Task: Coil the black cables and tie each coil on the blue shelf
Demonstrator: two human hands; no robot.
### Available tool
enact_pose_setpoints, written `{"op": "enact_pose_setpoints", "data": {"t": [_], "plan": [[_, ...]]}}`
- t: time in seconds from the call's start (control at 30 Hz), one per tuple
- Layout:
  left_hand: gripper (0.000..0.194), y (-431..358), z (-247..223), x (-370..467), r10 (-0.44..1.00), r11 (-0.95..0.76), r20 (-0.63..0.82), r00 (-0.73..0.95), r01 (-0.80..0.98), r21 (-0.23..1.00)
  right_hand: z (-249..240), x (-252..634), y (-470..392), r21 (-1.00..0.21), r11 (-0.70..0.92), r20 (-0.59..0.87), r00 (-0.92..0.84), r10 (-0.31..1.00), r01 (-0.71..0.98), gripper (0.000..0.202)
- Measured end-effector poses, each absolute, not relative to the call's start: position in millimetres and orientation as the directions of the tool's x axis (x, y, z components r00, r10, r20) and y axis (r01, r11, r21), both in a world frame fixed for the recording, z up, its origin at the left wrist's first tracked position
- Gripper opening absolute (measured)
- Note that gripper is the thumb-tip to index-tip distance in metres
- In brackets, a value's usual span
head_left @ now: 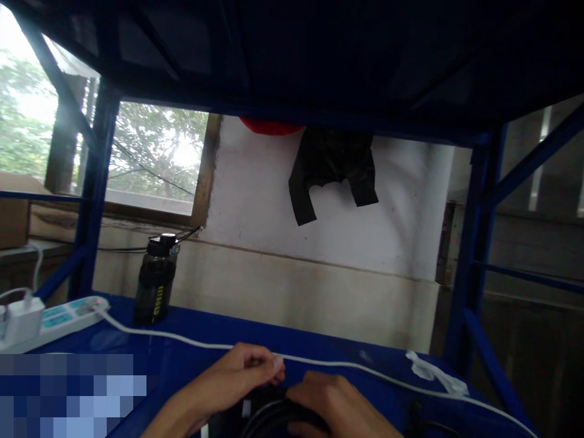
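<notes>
At the bottom middle of the view, my left hand [239, 374] is closed, thumb and fingers bent together. What its fingertips hold, if anything, is hidden. Close beside it, my right hand [331, 398] has its fingers curled over a dark bundle of black loops [269, 420], which looks like coiled cable. The bundle lies low between both hands and is cut off by the bottom edge. Just behind the hands, a white cord [196, 342] runs across the blue shelf [214, 325].
At the left sit a white power strip [59, 322] with a plugged-in adapter [24, 319] and a dark water bottle [155, 280]. Crumpled white tissue [435, 372] lies at the right. Blue posts [479, 243] frame the shelf; black clothing [335, 161] hangs behind.
</notes>
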State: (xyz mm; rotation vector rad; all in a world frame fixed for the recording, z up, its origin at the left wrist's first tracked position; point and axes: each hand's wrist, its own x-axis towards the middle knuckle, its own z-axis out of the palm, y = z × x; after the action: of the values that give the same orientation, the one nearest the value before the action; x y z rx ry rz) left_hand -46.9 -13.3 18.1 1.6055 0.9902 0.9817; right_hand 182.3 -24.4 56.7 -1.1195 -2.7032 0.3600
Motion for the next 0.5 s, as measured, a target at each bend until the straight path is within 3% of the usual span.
{"op": "enact_pose_setpoints", "data": {"t": [0.1,0.23,0.33,0.5], "plan": [[0.062,-16.6,19.4,-46.3,0.929,-0.162,0.115,0.351,0.108,0.981,82.8,179.8,-28.7,-0.401,0.718,0.184,-0.718,0.672,0.569,0.026],[0.067,-24.5,27.4,-46.2,0.952,-0.127,0.076,0.295,0.157,0.979,95.9,170.1,-17.3,-0.466,0.693,0.127,-0.734,0.667,0.549,0.016],[0.067,-26.1,30.5,-46.6,0.946,-0.171,0.115,0.304,0.164,0.972,88.1,165.3,0.9,-0.446,0.640,0.111,-0.671,0.733,0.625,0.016],[0.047,-16.1,18.4,-47.6,0.905,-0.181,0.139,0.402,0.067,0.981,60.5,169.9,11.5,-0.388,0.539,0.076,-0.557,0.827,0.747,0.038]]}}
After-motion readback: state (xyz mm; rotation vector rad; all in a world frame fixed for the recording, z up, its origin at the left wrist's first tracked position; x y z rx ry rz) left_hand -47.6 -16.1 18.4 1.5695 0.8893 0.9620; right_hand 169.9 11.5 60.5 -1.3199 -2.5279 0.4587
